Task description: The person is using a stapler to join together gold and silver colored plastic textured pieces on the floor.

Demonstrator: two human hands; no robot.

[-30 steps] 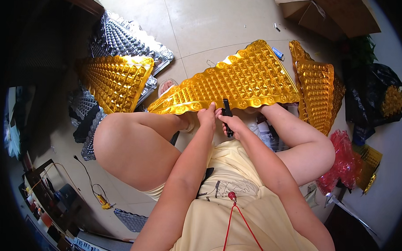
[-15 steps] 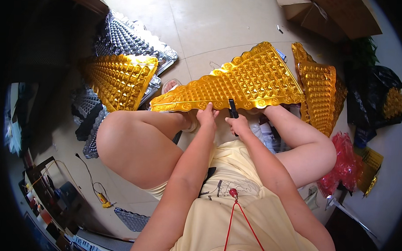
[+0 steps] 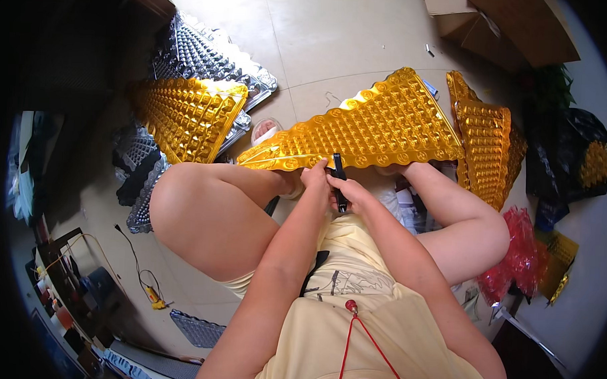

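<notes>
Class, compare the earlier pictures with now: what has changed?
The right hand has carried the black tool left along the near edge of the central gold panel, closer to the left hand. Unchanged: the left hand holds the panel's edge; the right hand holds the tool.

Middle sheet [image 3: 379,122]: is gleaming gold, patterned in bumpy rows
Tool [image 3: 339,167]: is showing solid black
Upper-left sheet [image 3: 203,51]: is shining silver
Shirt [image 3: 311,343]: is showing pale yellow
</notes>
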